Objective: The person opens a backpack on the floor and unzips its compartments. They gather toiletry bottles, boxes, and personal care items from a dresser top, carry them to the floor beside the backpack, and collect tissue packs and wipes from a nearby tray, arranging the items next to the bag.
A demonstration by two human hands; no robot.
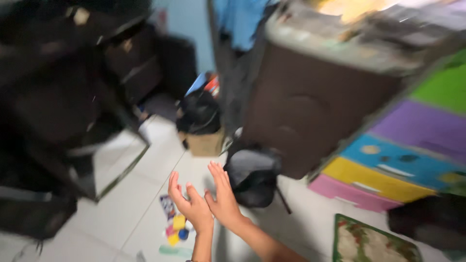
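Note:
Both of my hands are raised in front of me over the white tiled floor (145,165), and the picture is blurred by motion. My left hand (190,204) is open with its fingers curled slightly and holds nothing. My right hand (222,194) is next to it, flat and open with fingers together, its wrist crossing close to the left hand's wrist. Below my left hand, small colourful things (175,228) in yellow, blue and pink lie on the floor. A dark round bag (252,177) sits on the floor just beyond my right hand.
A brown cabinet (310,116) stands ahead. To the right is a drawer unit (407,160) with green, purple, blue, yellow and pink fronts. Dark furniture (58,106) fills the left. A cardboard box with a black bag (201,128) sits farther back. A patterned mat (374,242) lies lower right.

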